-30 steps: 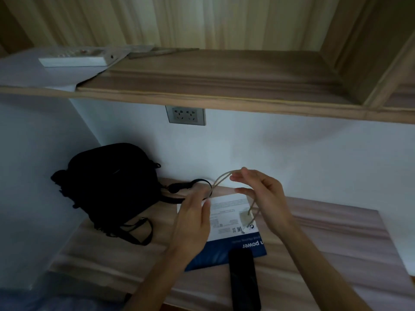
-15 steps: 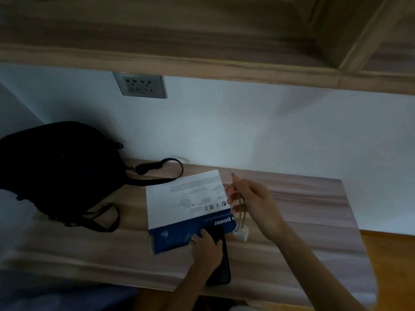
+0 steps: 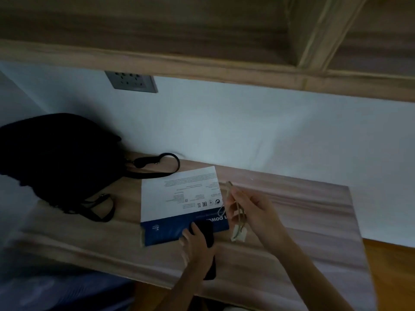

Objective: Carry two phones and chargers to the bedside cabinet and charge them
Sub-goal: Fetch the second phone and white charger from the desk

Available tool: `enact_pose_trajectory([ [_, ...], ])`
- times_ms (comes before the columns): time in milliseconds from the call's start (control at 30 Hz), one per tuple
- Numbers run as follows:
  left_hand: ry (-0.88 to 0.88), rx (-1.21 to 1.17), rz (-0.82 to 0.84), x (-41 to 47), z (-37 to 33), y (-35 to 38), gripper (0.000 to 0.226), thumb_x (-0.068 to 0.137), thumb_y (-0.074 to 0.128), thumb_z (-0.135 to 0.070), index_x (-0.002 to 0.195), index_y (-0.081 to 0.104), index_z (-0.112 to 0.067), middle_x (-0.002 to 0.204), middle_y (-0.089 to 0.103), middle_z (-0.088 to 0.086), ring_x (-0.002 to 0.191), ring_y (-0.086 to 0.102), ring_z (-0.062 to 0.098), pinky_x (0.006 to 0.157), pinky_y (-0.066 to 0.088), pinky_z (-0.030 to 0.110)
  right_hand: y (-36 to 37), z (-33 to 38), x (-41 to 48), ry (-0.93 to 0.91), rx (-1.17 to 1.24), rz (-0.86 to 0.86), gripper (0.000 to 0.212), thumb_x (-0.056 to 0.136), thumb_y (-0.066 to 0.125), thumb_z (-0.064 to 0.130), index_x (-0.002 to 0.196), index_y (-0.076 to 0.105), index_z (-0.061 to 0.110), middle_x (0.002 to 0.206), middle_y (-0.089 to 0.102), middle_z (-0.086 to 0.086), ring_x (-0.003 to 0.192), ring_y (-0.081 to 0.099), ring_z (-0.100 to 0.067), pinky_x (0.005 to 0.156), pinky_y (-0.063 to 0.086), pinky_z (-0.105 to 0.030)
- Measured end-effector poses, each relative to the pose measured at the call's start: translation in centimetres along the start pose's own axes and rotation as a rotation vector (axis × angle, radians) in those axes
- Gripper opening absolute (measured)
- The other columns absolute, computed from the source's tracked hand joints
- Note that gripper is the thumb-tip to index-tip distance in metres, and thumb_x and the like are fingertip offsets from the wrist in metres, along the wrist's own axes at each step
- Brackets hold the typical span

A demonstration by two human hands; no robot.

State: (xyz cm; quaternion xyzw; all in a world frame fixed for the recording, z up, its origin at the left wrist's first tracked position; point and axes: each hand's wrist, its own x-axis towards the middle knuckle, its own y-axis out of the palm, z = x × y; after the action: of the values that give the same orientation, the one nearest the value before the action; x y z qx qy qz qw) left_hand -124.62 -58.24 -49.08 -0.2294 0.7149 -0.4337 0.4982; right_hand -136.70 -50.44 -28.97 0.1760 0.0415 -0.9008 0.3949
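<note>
- The white and blue box (image 3: 179,194) lies flat on the wooden cabinet top (image 3: 303,243), its print upside down to the camera and its blue band on the near side.
- The black phone (image 3: 207,234) lies at the near right corner of the box, its far end overlapping the blue band and its near end reaching the cabinet's front edge.
- The left hand (image 3: 197,248) covers the middle of the phone, its fingers curled over the phone's edges in a grip.
- The right hand (image 3: 253,212) is just right of the box, raised above the cabinet top, with thumb and fingers pinching a folded beige charging cable (image 3: 229,194).
- One loop of the cable sticks up past the fingers toward the box's far right corner; the rest hangs below the hand.
- A small white plug (image 3: 239,235) dangles at the cable's lower end, just right of the box's near right corner and beside the phone.
- A black bag (image 3: 56,158) sits left of the box, one strap looping just beside the box's far left corner.
- A grey wall socket (image 3: 132,81) is on the white wall above and behind the box, right under a wooden shelf (image 3: 202,63).
</note>
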Motion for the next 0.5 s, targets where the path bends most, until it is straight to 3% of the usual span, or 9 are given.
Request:
enact_pose_trajectory([
  [133, -0.035, -0.374, -0.057, 0.1, 1.2, -2.6, 0.096, 0.077, 0.069, -0.060, 0.150, 0.024, -0.018, 0.134, 0.041, 0.012, 0.122, 0.047, 0.029, 0.093, 0.047, 0.039, 0.4, 0.9, 0.3, 0.004, -0.049, 0.118, 0.044, 0.099, 0.052, 0.038, 0.078, 0.072, 0.004, 0.068, 0.069, -0.005, 0.060, 0.063, -0.013, 0.059, 0.054, -0.022],
  [333, -0.043, -1.063, -0.161, -1.0, 3.6, -8.3, 0.072, 0.076, 0.085, -0.033, 0.138, 0.052, -0.015, 0.106, 0.064, -0.005, 0.090, 0.065, 0.010, 0.058, 0.053, 0.014, 2.2, 2.2, -0.1, -0.137, -0.126, 0.277, 0.039, 0.100, 0.049, 0.038, 0.086, 0.072, 0.010, 0.071, 0.068, -0.002, 0.059, 0.061, -0.017, 0.058, 0.050, -0.021],
  [433, -0.052, -1.283, -0.203, -2.3, 5.0, -11.6, 0.061, 0.080, 0.083, -0.025, 0.135, 0.057, -0.014, 0.108, 0.069, 0.001, 0.094, 0.070, 0.022, 0.072, 0.063, 0.035, 3.2, 3.3, -0.7, -0.207, -0.065, 0.316, 0.035, 0.097, 0.049, 0.039, 0.086, 0.074, 0.016, 0.065, 0.066, 0.000, 0.057, 0.061, -0.013, 0.059, 0.050, -0.018],
  [500, -0.023, -1.404, -0.242, -3.7, 5.9, -13.9, 0.054, 0.081, 0.082, -0.022, 0.130, 0.060, -0.016, 0.114, 0.070, 0.008, 0.096, 0.071, 0.027, 0.070, 0.062, 0.036, 4.0, 4.2, -1.3, -0.249, -0.030, 0.302, 0.035, 0.097, 0.050, 0.038, 0.085, 0.076, 0.018, 0.060, 0.067, -0.001, 0.056, 0.064, -0.013, 0.058, 0.051, -0.017],
])
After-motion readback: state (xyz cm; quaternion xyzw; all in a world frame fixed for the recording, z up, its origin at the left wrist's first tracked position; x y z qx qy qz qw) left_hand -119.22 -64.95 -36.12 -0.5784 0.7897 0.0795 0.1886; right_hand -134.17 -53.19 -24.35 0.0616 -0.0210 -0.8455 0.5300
